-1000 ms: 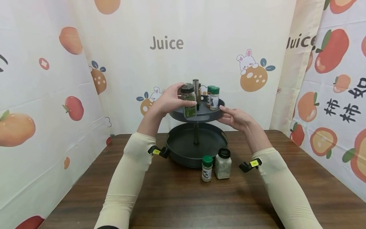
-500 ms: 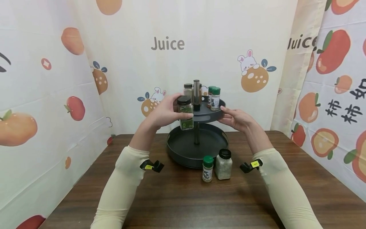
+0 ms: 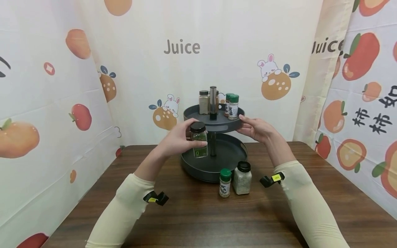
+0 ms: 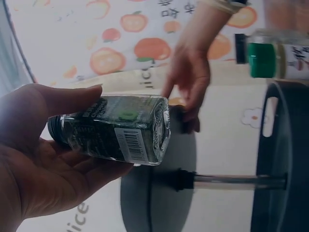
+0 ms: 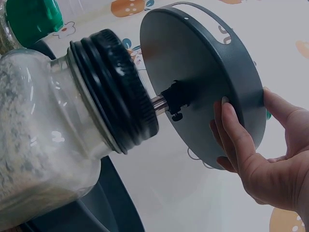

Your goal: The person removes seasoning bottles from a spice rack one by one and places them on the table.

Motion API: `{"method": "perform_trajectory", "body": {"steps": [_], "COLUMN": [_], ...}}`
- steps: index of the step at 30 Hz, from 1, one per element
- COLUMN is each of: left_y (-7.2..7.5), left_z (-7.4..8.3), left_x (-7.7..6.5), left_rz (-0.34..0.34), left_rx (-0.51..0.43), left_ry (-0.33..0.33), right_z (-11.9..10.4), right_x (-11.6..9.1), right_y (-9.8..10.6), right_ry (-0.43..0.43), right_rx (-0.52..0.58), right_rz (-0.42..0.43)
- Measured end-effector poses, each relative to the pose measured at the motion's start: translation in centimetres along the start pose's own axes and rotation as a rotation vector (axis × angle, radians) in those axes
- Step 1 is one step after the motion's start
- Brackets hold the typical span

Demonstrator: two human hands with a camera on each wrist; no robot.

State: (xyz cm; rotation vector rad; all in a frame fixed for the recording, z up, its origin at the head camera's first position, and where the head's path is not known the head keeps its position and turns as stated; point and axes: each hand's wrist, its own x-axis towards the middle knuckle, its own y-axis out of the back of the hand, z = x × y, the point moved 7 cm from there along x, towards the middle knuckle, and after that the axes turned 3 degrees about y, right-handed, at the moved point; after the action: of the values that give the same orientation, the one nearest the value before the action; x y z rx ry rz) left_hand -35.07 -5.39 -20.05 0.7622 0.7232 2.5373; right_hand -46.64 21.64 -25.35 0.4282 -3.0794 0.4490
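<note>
My left hand (image 3: 178, 139) grips a square glass spice jar (image 3: 198, 151) with a black lid and green label, in front of the two-tier rack's post. In the left wrist view the jar (image 4: 116, 128) lies between thumb and fingers, its barcode side showing. My right hand (image 3: 255, 129) holds the right rim of the upper tray (image 3: 217, 128). In the right wrist view, that hand's fingers (image 5: 234, 128) are under the tray and the thumb is at its outer wall. On the upper tray stand a black-lidded jar (image 3: 204, 103), a partly hidden bottle behind the post, and two green-capped shakers (image 3: 233, 107).
The lower tray (image 3: 192, 168) of the rack rests on the wooden table (image 3: 186, 217). In front of it stand a green-capped shaker (image 3: 225, 184) and a larger black-lidded jar (image 3: 242, 179) of pale contents. A printed curtain (image 3: 229, 41) hangs behind and at both sides.
My left hand has brought the green-labelled jar down and slightly left, from the upper tray's front to in front of the lower tier. My right hand stays on the upper rim.
</note>
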Motion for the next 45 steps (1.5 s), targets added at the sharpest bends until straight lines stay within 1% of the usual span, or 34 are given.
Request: {"method": "perform_trajectory", "body": {"steps": [3, 7, 12, 17, 24, 29, 32, 33, 39, 40, 45], "left_y": [-0.7, -1.9, -3.4, -4.8, -6.7, -7.5, -7.8, -7.9, -8.9, -9.2, -9.9], "left_z": [-0.5, -1.4, -2.6, -3.8, -5.3, -6.1, -6.3, -5.9, -6.6, -7.2, -7.5], "left_x": [-0.3, -0.9, -1.4, -1.9, -2.1, -2.2, -2.3, -2.4, -2.4, -2.3, -2.3], "left_rz": [-0.019, -0.029, -0.042, -0.070, -0.115, -0.134, -0.152, -0.160, -0.196, -0.203, -0.220], "left_rx": [-0.023, -0.021, 0.012, 0.027, 0.096, 0.165, 0.167, 0.155, 0.144, 0.146, 0.133], "left_ry": [0.001, 0.003, -0.020, 0.000, 0.015, 0.019, 0.006, 0.009, 0.031, 0.030, 0.027], "right_z": [0.0, 0.0, 0.2, 0.3, 0.3, 0.4, 0.3, 0.2, -0.1, 0.0, 0.0], "right_x": [0.0, 0.1, 0.1, 0.1, 0.1, 0.1, 0.2, 0.2, 0.1, 0.1, 0.0], "right_y": [0.1, 0.0, 0.0, 0.1, 0.2, 0.1, 0.1, 0.1, 0.0, 0.0, 0.3], "right_ry": [0.004, -0.002, -0.005, -0.007, -0.003, -0.014, -0.010, -0.008, -0.007, -0.009, -0.008], "right_rx": [-0.005, -0.016, -0.016, -0.007, -0.012, -0.013, -0.016, -0.017, -0.010, -0.010, -0.016], "right_rz": [0.004, 0.001, 0.008, 0.007, 0.013, 0.014, 0.008, 0.006, -0.004, -0.003, 0.009]}}
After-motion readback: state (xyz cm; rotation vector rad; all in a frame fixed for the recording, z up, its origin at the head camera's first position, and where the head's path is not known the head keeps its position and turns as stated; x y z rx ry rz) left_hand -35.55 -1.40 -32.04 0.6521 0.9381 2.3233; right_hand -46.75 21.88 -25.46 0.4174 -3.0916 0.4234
